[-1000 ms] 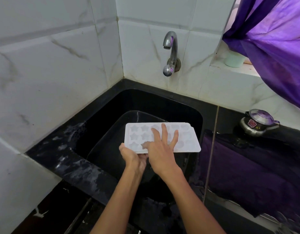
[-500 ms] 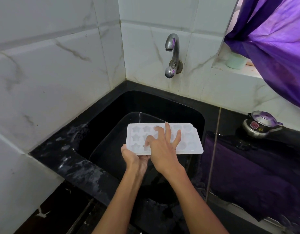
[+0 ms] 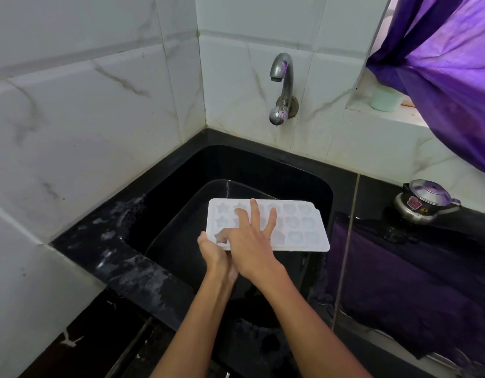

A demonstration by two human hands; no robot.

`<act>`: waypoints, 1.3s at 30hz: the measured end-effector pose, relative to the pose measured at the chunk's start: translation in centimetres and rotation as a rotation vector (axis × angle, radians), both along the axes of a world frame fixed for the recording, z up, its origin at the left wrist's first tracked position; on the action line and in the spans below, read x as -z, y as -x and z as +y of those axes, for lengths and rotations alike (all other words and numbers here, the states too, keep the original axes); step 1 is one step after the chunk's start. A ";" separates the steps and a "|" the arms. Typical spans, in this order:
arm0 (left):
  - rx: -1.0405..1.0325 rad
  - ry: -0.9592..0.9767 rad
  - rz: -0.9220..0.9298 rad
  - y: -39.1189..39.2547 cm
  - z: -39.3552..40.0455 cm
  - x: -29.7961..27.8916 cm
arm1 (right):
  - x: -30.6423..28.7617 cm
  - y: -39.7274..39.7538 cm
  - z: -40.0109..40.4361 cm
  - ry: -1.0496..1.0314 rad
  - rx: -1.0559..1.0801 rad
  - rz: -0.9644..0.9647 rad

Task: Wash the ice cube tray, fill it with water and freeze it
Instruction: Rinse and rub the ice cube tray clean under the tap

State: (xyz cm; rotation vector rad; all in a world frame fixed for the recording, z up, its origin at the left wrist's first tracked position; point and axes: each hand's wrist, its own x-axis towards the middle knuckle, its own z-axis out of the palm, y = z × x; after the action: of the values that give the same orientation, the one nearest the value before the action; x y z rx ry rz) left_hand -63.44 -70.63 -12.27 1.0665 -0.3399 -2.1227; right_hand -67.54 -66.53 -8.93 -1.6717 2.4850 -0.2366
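A white ice cube tray (image 3: 298,225) with star and heart shaped cells is held level over the black sink (image 3: 263,170). My left hand (image 3: 212,253) grips its near left corner from below, thumb on the rim. My right hand (image 3: 252,241) lies flat on top of the tray, fingers spread and straight across the cells, thumb in a near left cell. The metal tap (image 3: 282,88) juts from the tiled wall above the sink; no water runs from it.
A black tub (image 3: 181,230) sits inside the sink under the tray. The wet black counter (image 3: 105,241) borders the sink on the left. A purple cloth (image 3: 416,282) and a small steel pot (image 3: 424,203) are on the right. A purple curtain (image 3: 451,69) hangs above.
My right hand's fingers have slid a little over the tray cells, with the thumb moving toward the near left corner. The tray and left hand stay almost in place.
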 end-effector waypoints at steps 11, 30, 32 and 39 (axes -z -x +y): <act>0.010 0.016 -0.022 0.1 0.1 -0.3 | 0.3 0.1 -0.1 0.016 0.020 -0.075; 0.029 0.027 -0.015 -0.7 -2.1 0.8 | 5.1 9.4 5.8 0.550 0.939 -0.826; 0.048 0.019 -0.016 -0.8 -2.3 1.0 | 4.8 9.3 5.6 0.648 0.955 -0.885; 0.091 0.031 -0.160 -1.3 -3.5 2.1 | 4.6 8.8 5.8 0.771 0.973 -0.772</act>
State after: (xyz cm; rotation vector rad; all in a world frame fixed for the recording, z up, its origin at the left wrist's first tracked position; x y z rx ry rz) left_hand -62.13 -74.17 -14.33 1.2273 -0.5046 -2.1095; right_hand -76.30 -60.77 -13.54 -0.1266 2.3761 -1.6886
